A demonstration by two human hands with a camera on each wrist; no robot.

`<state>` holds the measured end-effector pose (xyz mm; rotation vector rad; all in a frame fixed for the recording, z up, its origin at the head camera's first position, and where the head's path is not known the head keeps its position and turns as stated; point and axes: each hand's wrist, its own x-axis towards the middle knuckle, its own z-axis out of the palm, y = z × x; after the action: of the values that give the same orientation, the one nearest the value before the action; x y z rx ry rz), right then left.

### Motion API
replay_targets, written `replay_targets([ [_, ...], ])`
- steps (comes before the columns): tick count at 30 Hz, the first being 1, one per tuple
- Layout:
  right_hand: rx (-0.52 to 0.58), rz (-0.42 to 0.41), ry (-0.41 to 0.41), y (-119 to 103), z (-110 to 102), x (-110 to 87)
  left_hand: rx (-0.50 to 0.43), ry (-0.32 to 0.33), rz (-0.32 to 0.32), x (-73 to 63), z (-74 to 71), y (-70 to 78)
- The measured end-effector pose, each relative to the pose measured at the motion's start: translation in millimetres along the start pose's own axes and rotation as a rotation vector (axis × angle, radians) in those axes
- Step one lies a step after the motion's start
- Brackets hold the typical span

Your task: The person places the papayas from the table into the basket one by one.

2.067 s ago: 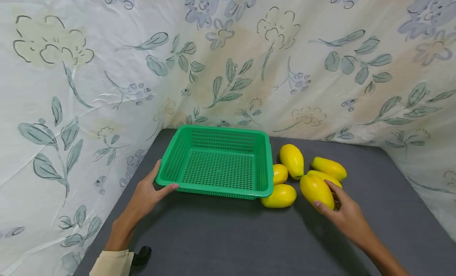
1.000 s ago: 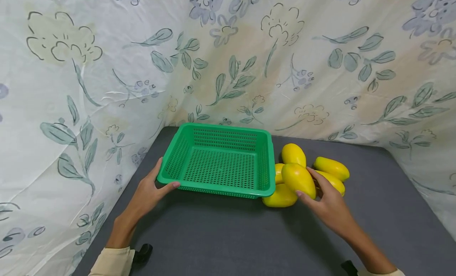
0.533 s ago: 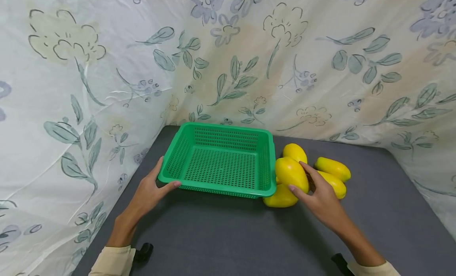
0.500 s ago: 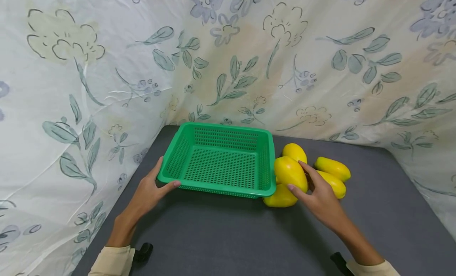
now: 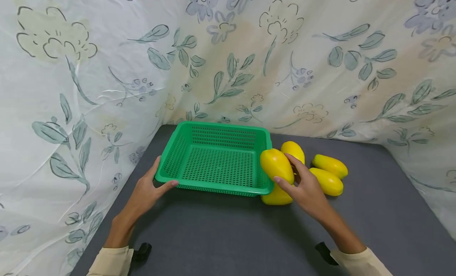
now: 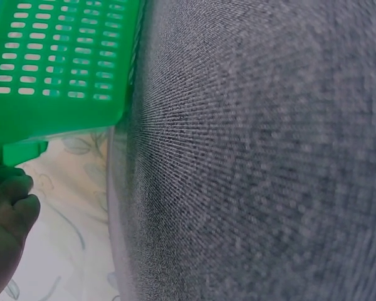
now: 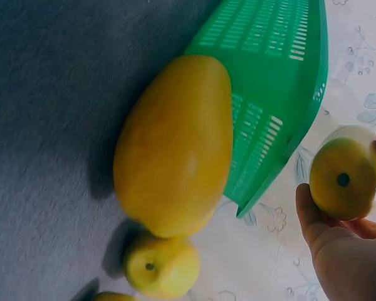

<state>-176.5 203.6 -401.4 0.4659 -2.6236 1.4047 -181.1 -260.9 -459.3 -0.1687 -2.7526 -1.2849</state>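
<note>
My left hand grips the near left corner of the green plastic basket, thumb on the rim and the other fingers outside the wall. In the left wrist view, only a few curled fingers show beside the basket wall. My right hand holds a yellow mango above the basket's right rim, clear of the table. In the right wrist view the held mango shows its dark stem spot, pinched between thumb and fingers. Just outside the basket's near right corner lies another mango.
Behind the right hand sits one mango. Farther right, two more mangoes lie side by side on the dark grey tabletop. A floral cloth hangs behind and to the left.
My right hand has carried the mango leftward and up, from among the other fruit to the basket's right rim. My left hand keeps its grip on the basket.
</note>
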Motion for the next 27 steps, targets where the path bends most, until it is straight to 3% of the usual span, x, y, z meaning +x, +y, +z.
replay_targets([
  [27, 0.083, -0.013, -0.015, -9.7, 42.8, 10.1, -0.012, -0.008, 0.017, -1.3, -1.2, -6.7],
])
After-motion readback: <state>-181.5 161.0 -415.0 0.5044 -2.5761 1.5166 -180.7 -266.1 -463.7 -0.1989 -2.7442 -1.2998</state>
